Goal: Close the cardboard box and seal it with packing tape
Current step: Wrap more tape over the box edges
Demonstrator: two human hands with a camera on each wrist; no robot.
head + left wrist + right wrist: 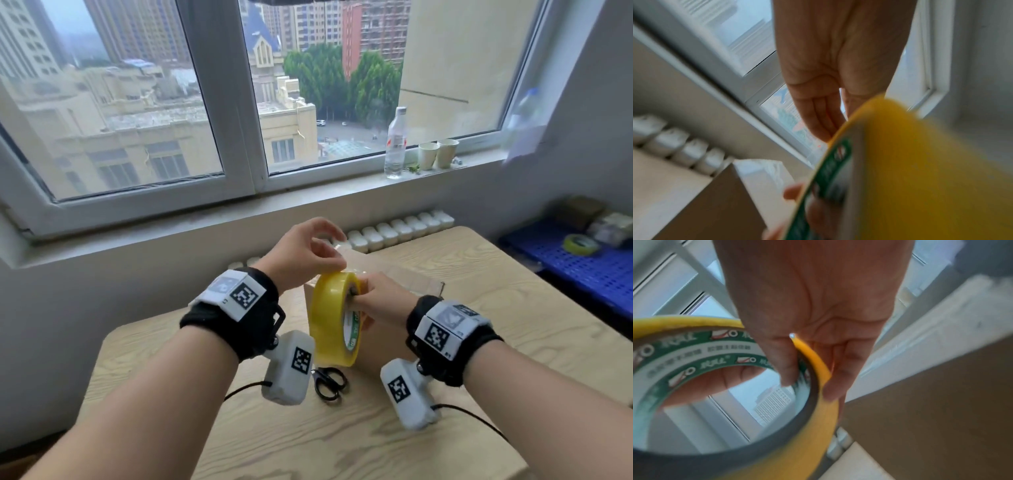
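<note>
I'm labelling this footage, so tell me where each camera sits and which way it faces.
Head: worn high, looking down at the table, both forearms showing.
Left wrist: looks along the left hand towards the window.
Right wrist: looks along the right hand, its grip through the tape roll's core.
Shared: all three show the yellow tape roll.

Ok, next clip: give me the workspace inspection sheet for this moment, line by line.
Surface: light wooden table, grain visible.
Job's things: yellow tape roll held upright above cardboard box; the box's flaps are mostly hidden.
Clutter: black scissors on the table, near the box.
Hands: right hand grips the roll through its core; left hand pinches at the roll's top edge.
Cables: black cable trails from the right wrist unit; another from the left.
Surroundings: window; bottle and two paper cups on the sill; blue crate holding another tape roll.
</note>
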